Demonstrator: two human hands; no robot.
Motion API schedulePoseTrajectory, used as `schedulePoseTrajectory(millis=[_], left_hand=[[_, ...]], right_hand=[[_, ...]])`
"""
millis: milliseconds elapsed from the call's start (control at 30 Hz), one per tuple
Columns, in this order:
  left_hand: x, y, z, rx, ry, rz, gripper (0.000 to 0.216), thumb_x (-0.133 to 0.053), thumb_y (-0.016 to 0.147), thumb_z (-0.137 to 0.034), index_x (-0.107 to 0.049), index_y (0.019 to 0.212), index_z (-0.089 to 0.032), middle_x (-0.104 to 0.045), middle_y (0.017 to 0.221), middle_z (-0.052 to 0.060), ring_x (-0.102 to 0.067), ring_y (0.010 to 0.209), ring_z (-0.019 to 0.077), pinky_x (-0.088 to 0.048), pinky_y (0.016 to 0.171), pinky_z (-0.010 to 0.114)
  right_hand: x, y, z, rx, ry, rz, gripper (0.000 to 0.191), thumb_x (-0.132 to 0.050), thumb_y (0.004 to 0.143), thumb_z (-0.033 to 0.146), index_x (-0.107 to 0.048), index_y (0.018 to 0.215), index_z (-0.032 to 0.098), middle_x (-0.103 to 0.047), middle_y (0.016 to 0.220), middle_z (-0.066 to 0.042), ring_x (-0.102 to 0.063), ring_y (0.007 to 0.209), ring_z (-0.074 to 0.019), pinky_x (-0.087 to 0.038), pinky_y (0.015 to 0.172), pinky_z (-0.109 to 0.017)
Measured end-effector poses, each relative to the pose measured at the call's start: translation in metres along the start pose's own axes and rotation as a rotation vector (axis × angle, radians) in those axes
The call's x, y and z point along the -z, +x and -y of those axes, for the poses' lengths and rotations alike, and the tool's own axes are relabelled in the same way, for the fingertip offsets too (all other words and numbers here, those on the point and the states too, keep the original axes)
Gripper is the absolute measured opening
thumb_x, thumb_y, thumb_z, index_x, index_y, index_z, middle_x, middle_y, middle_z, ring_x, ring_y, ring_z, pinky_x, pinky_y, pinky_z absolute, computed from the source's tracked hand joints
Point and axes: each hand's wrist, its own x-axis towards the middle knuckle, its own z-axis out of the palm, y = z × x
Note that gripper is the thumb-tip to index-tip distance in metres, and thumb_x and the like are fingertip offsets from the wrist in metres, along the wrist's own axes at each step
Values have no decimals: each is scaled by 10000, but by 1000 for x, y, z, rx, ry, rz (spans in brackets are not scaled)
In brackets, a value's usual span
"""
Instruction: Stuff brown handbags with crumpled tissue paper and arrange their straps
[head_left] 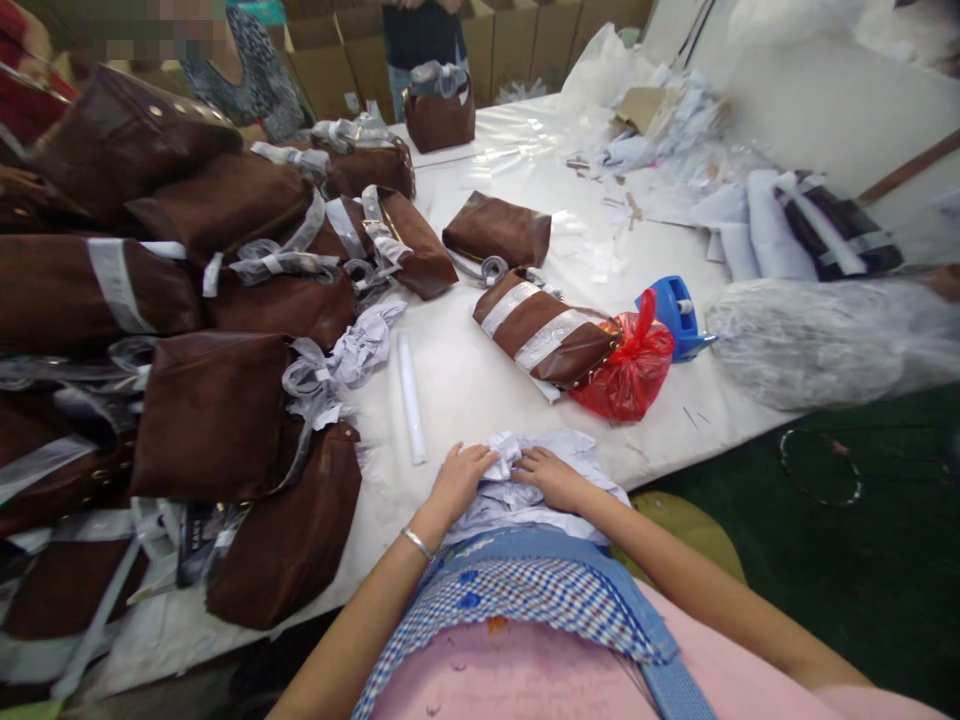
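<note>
My left hand [461,478] and my right hand [550,476] both rest on a bundle of crumpled white paper [525,500] at the near edge of the white table [465,380]. The fingers of each hand curl into the paper and press it together. A silver bangle sits on my left wrist. Just beyond my left hand lies a thin white roll [411,395]. Further ahead lies a brown bag with white bands [544,335], and a red plastic bag [630,370] touches its right end.
Many brown suede-like bags [210,415] wrapped with plastic-covered straps are piled over the left half of the table. A blue tape dispenser [673,315] and a clear plastic bundle [817,340] sit on the right. Other people stand at the far side by cardboard boxes.
</note>
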Motion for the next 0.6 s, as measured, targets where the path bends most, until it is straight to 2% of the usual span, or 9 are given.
schedulePoseTrajectory(millis=[33, 100, 167, 267, 367, 467, 600], left_hand=[[-8, 4, -7, -39, 5, 92, 568, -487, 812, -33, -543, 1340, -235, -586, 1378, 98, -528, 1283, 240, -348, 1137, 484], [-21, 8, -15, -46, -13, 171, 592, -553, 827, -125, -471, 1409, -189, -512, 1451, 132, -476, 1335, 262, -339, 1147, 475], [-28, 5, -17, -1, -56, 180, 603, -568, 880, -269, -415, 1455, -171, -451, 1502, 144, -425, 1380, 269, -303, 1174, 471], [-28, 0, -17, 37, -101, 193, 635, -473, 943, -512, -389, 1480, -182, -428, 1518, 153, -390, 1408, 279, -270, 1187, 489], [-24, -2, -18, -1, -99, 221, 786, -435, 891, -690, -354, 1502, -203, -378, 1544, 177, -342, 1435, 315, -251, 1182, 530], [-25, -1, -20, -49, -63, 262, 960, -496, 779, -796, -318, 1519, -212, -321, 1563, 213, -300, 1452, 356, -230, 1176, 568], [-34, 1, -26, -73, 31, 232, 1079, -643, 670, -788, -295, 1522, -225, -308, 1562, 228, -268, 1454, 400, -196, 1160, 634]], right_hand=[[4, -1, -1, -12, 3, 14, 594, -566, 748, 54, -599, 1314, 230, -579, 1363, -119, -406, 1364, -325, -276, 1144, -545], [14, -9, -1, -83, 40, 24, 657, -632, 703, 83, -576, 1343, 217, -525, 1427, -141, -380, 1386, -346, -248, 1153, -570], [28, -26, 5, -183, 118, -11, 761, -674, 715, 155, -467, 1444, 230, -433, 1511, -148, -340, 1417, -354, -230, 1157, -590], [44, -59, 18, -255, 262, -93, 762, -637, 842, 348, -312, 1529, 286, -339, 1578, -107, -292, 1455, -310, -228, 1177, -548], [41, -84, 30, -268, 263, -56, 816, -667, 824, 450, -283, 1534, 330, -257, 1615, -81, -229, 1480, -332, -188, 1184, -579], [23, -84, 32, -334, 82, 0, 982, -765, 696, 265, -267, 1542, 309, -191, 1632, -108, -169, 1485, -392, -152, 1170, -636], [13, -46, 18, -329, -110, -77, 992, -585, 678, -9, -220, 1557, 270, -195, 1630, -112, -185, 1492, -336, -208, 1185, -573]])
